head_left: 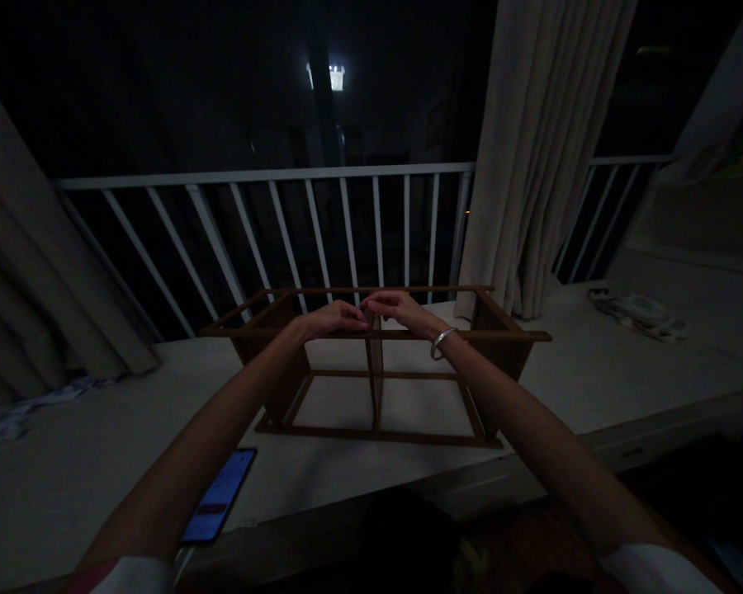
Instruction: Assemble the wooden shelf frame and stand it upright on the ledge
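A brown wooden rack frame (pixel 322 437) lies on the white ledge in front of me, with a thin upright divider (pixel 373 388) in its middle. Over the near top rail, my left hand (pixel 334 318) and my right hand (pixel 396 307) meet at the divider's upper end. Fingers and thumb are pinched together on each hand, their tips almost touching. Whatever lies between the fingertips is too small and dark to make out. A silver bangle (pixel 442 342) circles my right wrist.
A lit phone (pixel 220 499) lies on the ledge (pixel 570 371) beneath my left forearm. Behind the rack runs a white railing (pixel 266 176) before a dark window. Curtains (pixel 538 124) hang at both sides. A crumpled plastic-looking bundle (pixel 637 313) rests at the right.
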A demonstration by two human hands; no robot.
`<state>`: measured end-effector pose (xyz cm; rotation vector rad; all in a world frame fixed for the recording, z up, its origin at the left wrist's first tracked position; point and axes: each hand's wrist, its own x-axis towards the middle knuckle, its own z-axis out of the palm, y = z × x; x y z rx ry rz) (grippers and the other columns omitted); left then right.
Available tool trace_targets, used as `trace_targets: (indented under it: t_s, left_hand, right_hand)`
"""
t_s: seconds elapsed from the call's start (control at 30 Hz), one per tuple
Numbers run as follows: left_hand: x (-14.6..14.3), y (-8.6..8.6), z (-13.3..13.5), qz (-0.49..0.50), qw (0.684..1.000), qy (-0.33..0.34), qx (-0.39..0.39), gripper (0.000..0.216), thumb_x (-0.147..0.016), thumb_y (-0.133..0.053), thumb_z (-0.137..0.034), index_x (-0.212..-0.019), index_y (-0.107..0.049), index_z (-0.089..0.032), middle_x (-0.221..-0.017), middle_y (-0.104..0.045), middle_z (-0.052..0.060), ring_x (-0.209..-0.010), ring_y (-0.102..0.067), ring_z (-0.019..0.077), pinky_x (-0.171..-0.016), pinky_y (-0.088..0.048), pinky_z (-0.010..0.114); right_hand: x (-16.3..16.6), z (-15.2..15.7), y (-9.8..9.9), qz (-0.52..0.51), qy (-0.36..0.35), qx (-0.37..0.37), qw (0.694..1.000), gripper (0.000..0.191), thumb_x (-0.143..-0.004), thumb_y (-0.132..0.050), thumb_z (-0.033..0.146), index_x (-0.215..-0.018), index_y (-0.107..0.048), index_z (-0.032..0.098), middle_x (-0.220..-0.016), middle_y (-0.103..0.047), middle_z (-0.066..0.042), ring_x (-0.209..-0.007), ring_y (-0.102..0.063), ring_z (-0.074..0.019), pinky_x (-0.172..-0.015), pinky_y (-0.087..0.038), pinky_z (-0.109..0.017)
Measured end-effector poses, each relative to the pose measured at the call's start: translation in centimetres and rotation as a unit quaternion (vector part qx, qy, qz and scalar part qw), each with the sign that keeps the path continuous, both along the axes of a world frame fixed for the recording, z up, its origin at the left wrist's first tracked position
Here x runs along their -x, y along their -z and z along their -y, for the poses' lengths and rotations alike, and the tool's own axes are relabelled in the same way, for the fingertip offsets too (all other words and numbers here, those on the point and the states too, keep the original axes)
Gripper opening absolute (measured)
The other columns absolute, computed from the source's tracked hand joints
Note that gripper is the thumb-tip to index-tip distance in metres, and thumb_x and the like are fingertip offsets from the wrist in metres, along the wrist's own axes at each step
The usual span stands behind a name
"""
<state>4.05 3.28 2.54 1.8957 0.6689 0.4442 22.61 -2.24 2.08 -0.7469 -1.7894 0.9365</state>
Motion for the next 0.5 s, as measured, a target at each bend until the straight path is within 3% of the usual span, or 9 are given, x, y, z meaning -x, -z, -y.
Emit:
trace_targets:
  t_s: [0.5]
  left_hand:
    - [-0.22, -0.20, 0.02, -0.011, 1.000, 0.007, 0.014, 0.025, -0.057, -0.070, -0.026, -0.075, -0.064, -0.011, -0.070, -0.061, 0.001, -0.063, -0.053, 0.0084, -0.059, -0.039, 0.021]
  right_hand:
    - [0.25, -0.72, 0.47, -0.003, 0.050, 0.010, 0.999, 0.034, -0.061, -0.064, 0.042, -0.071, -0.059, 0.011, -0.063, -0.056, 0.000, -0.056, -0.046, -0.0062, -0.052, -0.032, -0.020]
